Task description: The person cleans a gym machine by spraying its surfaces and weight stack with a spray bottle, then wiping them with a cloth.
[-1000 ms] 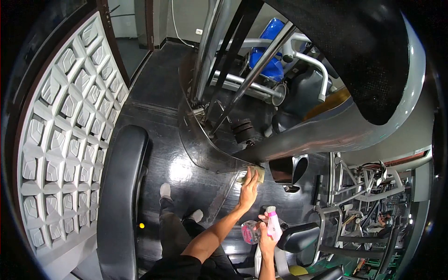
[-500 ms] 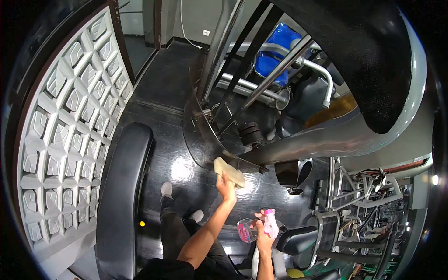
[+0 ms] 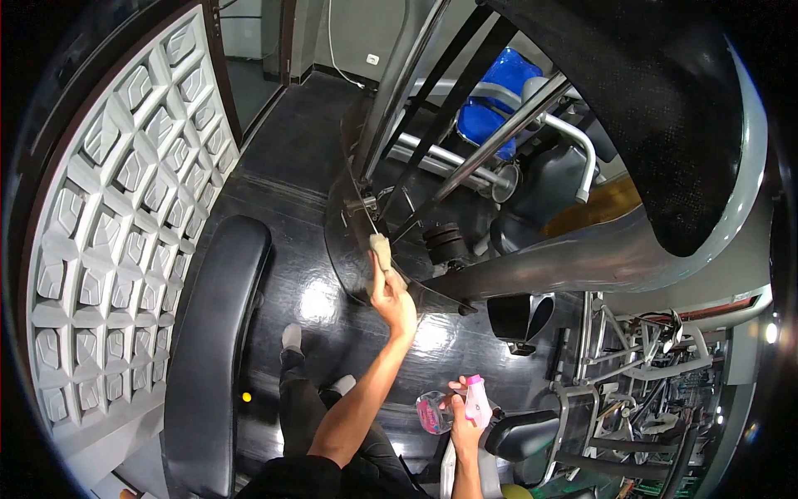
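Cloth pressed to the gym machine's dark shield, spray bottle held low.

The left hand (image 3: 392, 301) reaches up and forward, fingers closed over a pale cloth (image 3: 381, 250) that lies flat against the curved edge of the dark shield (image 3: 345, 241) at the foot of the machine. The right hand (image 3: 462, 429) sits close to the body, gripping a clear spray bottle (image 3: 440, 410) with a pink trigger head. A long black pad (image 3: 212, 349) stands to the left, above the glossy black floor (image 3: 307, 291).
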